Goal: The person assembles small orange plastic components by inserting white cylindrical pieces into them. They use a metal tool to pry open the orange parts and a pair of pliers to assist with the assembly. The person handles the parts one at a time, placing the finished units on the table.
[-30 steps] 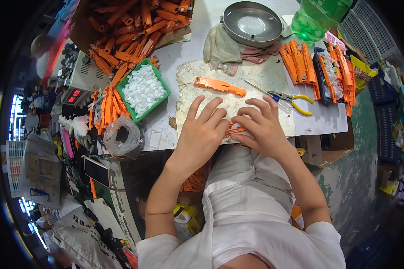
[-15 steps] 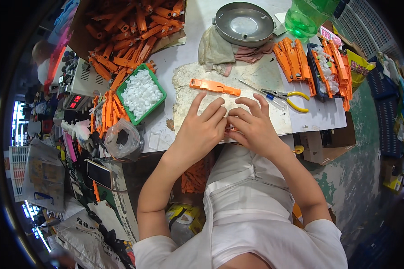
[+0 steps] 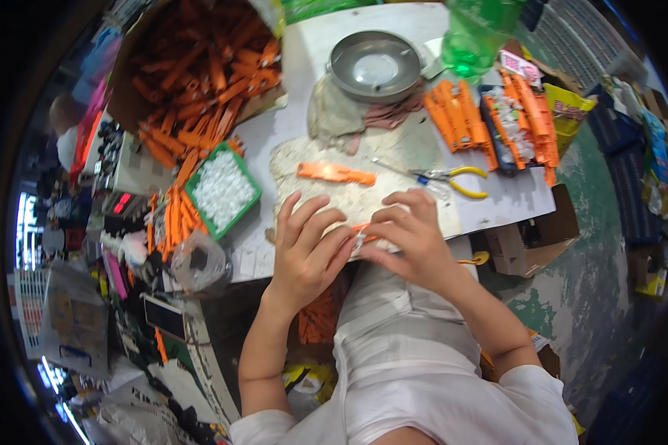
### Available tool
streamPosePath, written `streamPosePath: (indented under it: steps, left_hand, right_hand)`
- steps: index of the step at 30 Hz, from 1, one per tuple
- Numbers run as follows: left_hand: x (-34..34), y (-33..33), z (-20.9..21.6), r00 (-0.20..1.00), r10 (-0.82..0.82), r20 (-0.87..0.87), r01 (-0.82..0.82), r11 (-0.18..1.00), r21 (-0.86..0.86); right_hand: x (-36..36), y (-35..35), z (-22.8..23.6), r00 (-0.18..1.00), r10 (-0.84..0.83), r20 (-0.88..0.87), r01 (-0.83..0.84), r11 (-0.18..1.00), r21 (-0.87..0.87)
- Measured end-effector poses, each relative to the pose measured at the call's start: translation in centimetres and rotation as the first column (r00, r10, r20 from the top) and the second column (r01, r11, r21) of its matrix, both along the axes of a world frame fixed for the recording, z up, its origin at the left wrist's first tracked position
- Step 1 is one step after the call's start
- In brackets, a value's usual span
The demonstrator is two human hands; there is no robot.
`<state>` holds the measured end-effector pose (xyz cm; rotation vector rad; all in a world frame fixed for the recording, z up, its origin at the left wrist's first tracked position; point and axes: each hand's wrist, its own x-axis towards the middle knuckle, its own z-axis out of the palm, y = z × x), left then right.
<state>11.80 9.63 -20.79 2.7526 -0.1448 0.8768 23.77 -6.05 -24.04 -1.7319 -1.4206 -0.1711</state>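
At the table's front edge, my left hand [image 3: 308, 245] and my right hand [image 3: 414, 236] meet over a small orange plastic part [image 3: 362, 227]. My right hand's fingers close round this part, mostly covering it. A small white piece [image 3: 359, 242] shows at its end, where my left thumb and fingertips pinch together; whether they grip the white piece or the orange part is hidden. Just beyond my hands, a long orange plastic casing [image 3: 335, 173] lies on the worn work board [image 3: 289, 159]. To its right are a screwdriver [image 3: 395, 167] and yellow-handled pliers [image 3: 464, 182].
A green tray [image 3: 255, 182] of white plastic pieces stands left, near a cardboard box [image 3: 120, 93] heaped with orange parts. A metal bowl [image 3: 338, 74] rests on a rag [image 3: 330, 111] at the back. Orange casings [image 3: 460, 119] and a green bottle [image 3: 473, 46] stand at right.
The view has shifted, so the table sits lower and further left. My hands have drawn slightly apart, and the orange part with its white piece now shows between them.
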Motion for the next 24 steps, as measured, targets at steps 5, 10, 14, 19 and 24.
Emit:
streamPosePath:
  steps: [5,10,14,19,24]
  left_hand:
    - [0.8,-1.1,0.2,0.998,-0.066,0.025,0.066,0.998,-0.008]
    - [2.8,-2.8,1.2,0.981,-0.19,0.045,0.192,0.98,-0.048]
    - [4.9,-4.7,1.8,0.943,-0.329,0.055,0.33,0.944,-0.018]
    - [8.2,-7.4,2.3,0.865,-0.498,0.066,0.501,0.863,-0.058]
    - [16.2,-8.7,3.0,0.914,-0.354,0.2,0.37,0.928,-0.046]
  right_hand:
    - [0.3,-1.3,-0.1,0.998,-0.06,-0.015,0.061,0.995,0.08]
    - [1.2,-4.1,1.1,0.917,0.019,-0.398,0.01,0.997,0.071]
    - [2.8,-6.7,1.1,0.705,0.093,-0.703,-0.066,0.996,0.065]
    - [4.1,-10.7,1.1,0.35,0.116,-0.93,0.107,0.981,0.163]
    - [4.3,-13.6,0.7,0.362,0.1,-0.927,0.491,0.825,0.281]
